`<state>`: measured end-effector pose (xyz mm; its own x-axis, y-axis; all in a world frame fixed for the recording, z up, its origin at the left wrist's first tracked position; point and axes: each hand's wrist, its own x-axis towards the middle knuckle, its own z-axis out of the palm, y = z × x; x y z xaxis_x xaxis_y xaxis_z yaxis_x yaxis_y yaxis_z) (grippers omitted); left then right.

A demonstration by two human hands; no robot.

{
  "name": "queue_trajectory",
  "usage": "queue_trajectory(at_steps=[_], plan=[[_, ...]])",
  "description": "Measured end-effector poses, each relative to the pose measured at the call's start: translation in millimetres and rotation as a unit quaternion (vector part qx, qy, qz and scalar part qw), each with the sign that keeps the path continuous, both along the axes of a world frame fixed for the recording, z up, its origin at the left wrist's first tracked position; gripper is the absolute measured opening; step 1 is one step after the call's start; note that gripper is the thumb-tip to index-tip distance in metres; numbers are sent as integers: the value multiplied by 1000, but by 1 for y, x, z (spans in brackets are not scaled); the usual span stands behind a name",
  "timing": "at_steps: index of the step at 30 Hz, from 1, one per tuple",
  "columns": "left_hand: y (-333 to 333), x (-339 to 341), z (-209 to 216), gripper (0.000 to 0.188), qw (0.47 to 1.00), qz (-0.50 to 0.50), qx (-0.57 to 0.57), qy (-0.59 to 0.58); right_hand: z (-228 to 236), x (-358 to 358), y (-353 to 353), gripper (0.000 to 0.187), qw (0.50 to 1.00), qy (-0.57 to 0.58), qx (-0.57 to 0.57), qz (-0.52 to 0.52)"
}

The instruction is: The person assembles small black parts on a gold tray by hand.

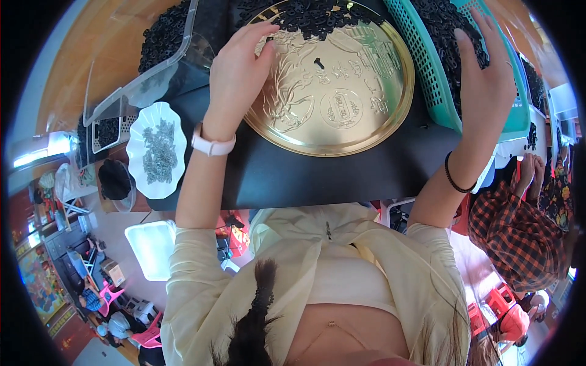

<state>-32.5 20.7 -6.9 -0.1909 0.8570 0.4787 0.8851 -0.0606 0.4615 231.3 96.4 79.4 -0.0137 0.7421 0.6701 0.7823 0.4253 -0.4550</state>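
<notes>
Head: right hand (489, 85) spread over green basket (423, 61); left hand (238, 70), grip unclear, at tray (317, 110).

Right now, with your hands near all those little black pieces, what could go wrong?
The left forearm is close beside the white, scalloped oval plate, so a bump might spill its small silvery pieces.

The right hand is over the green, perforated plastic basket, so a quick move could flick small black pieces out.

One loose black piece sits apart on the round, embossed gold tray; it might get brushed away.
</notes>
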Motion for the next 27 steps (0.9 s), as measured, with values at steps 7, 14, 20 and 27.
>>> queue_trajectory(at_steps=[7, 14, 20, 27], plan=[[51, -5, -17, 25, 990, -58, -76, 100, -26, -32, -12, 27, 982, 20, 22, 189], [47, -7, -16, 28, 987, -72, -101, 104, -86, -45, 16, 25, 951, -67, -25, 302], [14, -19, -4, 30, 995, -88, -45, 2, -72, -84, 30, 33, 938, -146, -72, 307], [-36, -23, 14, 28, 976, -68, -203, -31, -82, -84, 43, 24, 938, -107, -93, 316]])
